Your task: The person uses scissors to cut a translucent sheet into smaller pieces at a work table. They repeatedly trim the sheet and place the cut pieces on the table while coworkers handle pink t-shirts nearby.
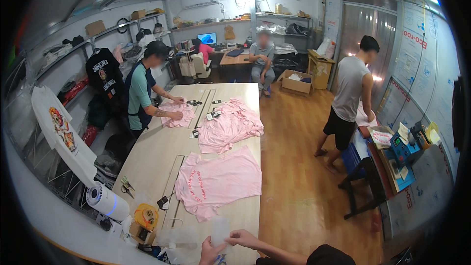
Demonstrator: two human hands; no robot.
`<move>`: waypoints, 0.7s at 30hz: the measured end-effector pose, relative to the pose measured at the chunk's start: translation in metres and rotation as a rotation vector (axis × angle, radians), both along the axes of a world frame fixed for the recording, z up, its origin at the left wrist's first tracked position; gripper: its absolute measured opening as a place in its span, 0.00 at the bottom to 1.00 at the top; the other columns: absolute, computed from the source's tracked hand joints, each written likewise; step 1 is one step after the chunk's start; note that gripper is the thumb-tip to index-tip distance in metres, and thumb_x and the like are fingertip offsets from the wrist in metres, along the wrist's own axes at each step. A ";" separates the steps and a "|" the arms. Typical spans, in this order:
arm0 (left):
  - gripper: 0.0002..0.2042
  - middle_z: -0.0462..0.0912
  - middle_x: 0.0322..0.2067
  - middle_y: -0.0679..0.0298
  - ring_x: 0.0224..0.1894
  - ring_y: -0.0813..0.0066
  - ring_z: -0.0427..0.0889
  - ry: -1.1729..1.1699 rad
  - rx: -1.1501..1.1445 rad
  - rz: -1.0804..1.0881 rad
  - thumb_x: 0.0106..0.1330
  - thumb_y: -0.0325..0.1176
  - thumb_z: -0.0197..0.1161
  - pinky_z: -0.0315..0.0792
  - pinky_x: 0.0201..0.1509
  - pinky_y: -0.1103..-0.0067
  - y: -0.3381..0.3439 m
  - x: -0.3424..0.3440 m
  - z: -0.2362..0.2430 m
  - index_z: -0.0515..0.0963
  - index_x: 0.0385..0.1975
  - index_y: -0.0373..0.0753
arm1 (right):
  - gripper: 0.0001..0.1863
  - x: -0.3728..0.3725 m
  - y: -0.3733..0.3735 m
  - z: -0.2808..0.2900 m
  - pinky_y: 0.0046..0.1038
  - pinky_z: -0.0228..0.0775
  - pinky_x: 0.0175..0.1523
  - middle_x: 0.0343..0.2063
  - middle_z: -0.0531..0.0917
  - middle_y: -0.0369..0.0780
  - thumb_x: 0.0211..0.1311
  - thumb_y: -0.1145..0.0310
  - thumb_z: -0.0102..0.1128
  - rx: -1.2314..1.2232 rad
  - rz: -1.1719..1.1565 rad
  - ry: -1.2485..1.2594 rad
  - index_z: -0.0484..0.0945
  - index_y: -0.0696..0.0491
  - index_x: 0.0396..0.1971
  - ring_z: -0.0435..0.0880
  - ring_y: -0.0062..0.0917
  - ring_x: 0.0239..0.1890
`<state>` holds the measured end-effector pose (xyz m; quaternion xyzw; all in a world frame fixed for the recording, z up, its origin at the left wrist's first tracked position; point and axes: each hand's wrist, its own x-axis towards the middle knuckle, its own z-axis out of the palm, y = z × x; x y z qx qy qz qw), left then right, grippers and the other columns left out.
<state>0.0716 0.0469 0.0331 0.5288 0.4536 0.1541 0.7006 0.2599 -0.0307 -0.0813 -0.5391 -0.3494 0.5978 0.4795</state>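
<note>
My left hand [211,249] and my right hand [240,238] are at the bottom centre, both gripping a narrow translucent plastic piece [220,227]. Just beyond them a pink T-shirt [228,181] with red lettering lies spread on the long pale table [147,152]. Loose translucent bags [176,235] are beside my left hand, with small black tags [163,202] and scissors [127,186] farther left. A heap of pink shirts [228,127] with black tags on it lies farther up the table.
A co-worker [140,93] handles a pink shirt on the table's left side; another [348,98] stands at a press bench [407,157] on the right. Two people [261,64] sit at the back. A white cylinder appliance [107,202], shelves [100,34] and a cardboard box [296,84] are around.
</note>
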 end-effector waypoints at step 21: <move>0.19 0.85 0.43 0.63 0.38 0.73 0.84 -0.169 -0.143 0.396 0.74 0.28 0.69 0.80 0.39 0.75 0.000 -0.016 -0.077 0.74 0.61 0.34 | 0.17 -0.042 0.016 0.006 0.28 0.80 0.52 0.38 0.88 0.37 0.75 0.57 0.72 -0.003 -0.266 0.370 0.86 0.57 0.47 0.86 0.21 0.41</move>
